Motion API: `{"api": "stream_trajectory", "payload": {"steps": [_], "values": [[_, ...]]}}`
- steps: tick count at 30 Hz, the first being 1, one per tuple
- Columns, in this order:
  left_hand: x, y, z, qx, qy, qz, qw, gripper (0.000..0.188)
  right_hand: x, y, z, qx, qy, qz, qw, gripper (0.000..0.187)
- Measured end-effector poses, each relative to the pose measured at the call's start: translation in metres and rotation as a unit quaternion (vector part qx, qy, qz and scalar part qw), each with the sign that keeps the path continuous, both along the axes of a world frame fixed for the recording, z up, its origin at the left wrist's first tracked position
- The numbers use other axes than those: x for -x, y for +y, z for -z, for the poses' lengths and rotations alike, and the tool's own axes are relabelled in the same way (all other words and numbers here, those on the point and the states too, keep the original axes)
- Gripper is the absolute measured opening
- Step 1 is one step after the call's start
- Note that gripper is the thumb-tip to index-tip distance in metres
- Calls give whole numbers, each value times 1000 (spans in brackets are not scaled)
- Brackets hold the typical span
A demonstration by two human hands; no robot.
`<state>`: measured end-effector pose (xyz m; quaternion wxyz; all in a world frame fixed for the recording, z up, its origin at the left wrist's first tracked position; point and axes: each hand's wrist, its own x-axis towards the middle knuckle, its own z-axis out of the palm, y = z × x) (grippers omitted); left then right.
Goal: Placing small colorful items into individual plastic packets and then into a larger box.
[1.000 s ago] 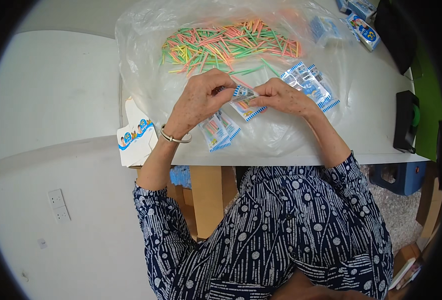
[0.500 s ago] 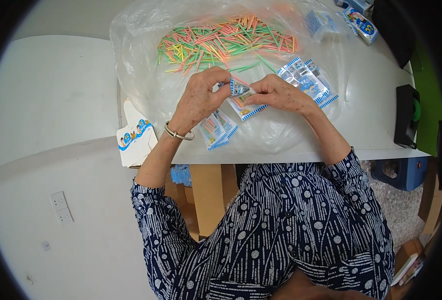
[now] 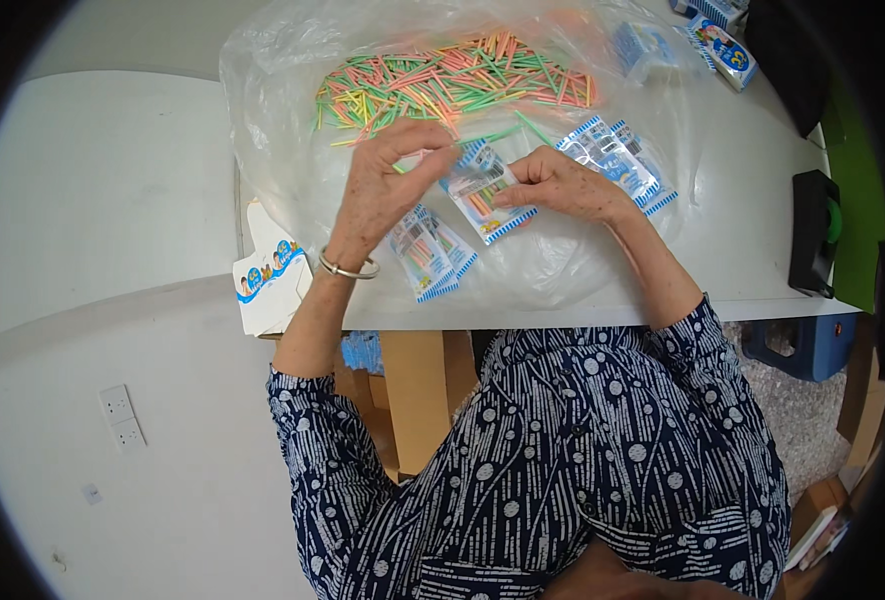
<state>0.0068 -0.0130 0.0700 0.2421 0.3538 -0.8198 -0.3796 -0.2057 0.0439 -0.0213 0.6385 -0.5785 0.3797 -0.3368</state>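
Note:
My right hand (image 3: 570,187) pinches the right edge of a clear and blue packet (image 3: 485,195) with coloured sticks inside, tilted over the plastic sheet. My left hand (image 3: 391,175), with a bangle at the wrist, is at the packet's upper left corner. Its thumb and fingers are drawn together; what they hold, if anything, is hidden. Below it lie overlapping filled packets (image 3: 425,258). Beyond both hands spreads a heap of thin pink, green and yellow sticks (image 3: 453,80). Flat blue-striped packets (image 3: 613,160) lie stacked beside my right hand.
A crumpled clear plastic sheet (image 3: 288,150) covers much of the white table (image 3: 743,230). White printed cards (image 3: 275,285) sit at the front left edge. A black tape dispenser (image 3: 811,235) stands at the right. More packets (image 3: 723,52) lie at the far right.
My left hand has moved slightly up and left, off the packet's folded top. The packet's upper end now stands flatter and more visible; my right hand has stayed on it.

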Motion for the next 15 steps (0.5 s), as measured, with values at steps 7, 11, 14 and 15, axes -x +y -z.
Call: {"api": "stream_trajectory", "payload": {"steps": [7,11,14,15], "values": [[-17,-47,-20,48,62,-207,975,30,5,2,-16,-74,-20,34,996,25],[-15,-30,14,-66,19,-87,994,37,3,0,-14,-78,-34,50,995,23],[-1,-7,20,-207,-16,0,978,35,-3,1,-12,-70,-69,52,994,23],[1,-4,21,-208,-15,-4,978,35,-5,4,-12,-67,-75,58,993,24]]}}
